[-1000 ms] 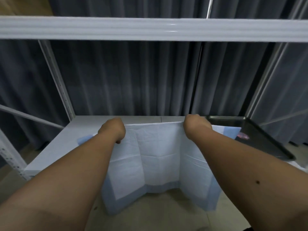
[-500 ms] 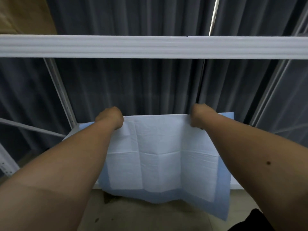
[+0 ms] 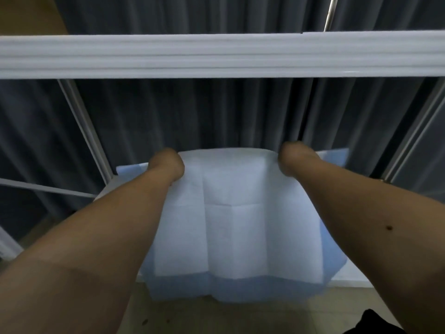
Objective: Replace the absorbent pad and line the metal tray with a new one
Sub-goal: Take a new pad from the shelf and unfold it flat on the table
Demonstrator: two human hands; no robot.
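Note:
A white absorbent pad [image 3: 236, 220] with a light blue border and fold creases hangs spread out in front of me. My left hand [image 3: 166, 165] grips its top edge near the left corner. My right hand [image 3: 295, 157] grips the top edge toward the right. The pad's lower blue edge droops past the front of the white shelf surface [image 3: 356, 278]. The metal tray is hidden behind the pad and my right arm.
A white shelf beam [image 3: 221, 55] crosses the view above my hands. White uprights [image 3: 84, 131] stand at left and right, with dark grey curtains [image 3: 192, 112] behind. Beige floor [image 3: 216, 314] lies below.
Both hands have lifted the pad higher and spread it. It now covers the shelf surface and the metal tray that was visible at the right a second ago.

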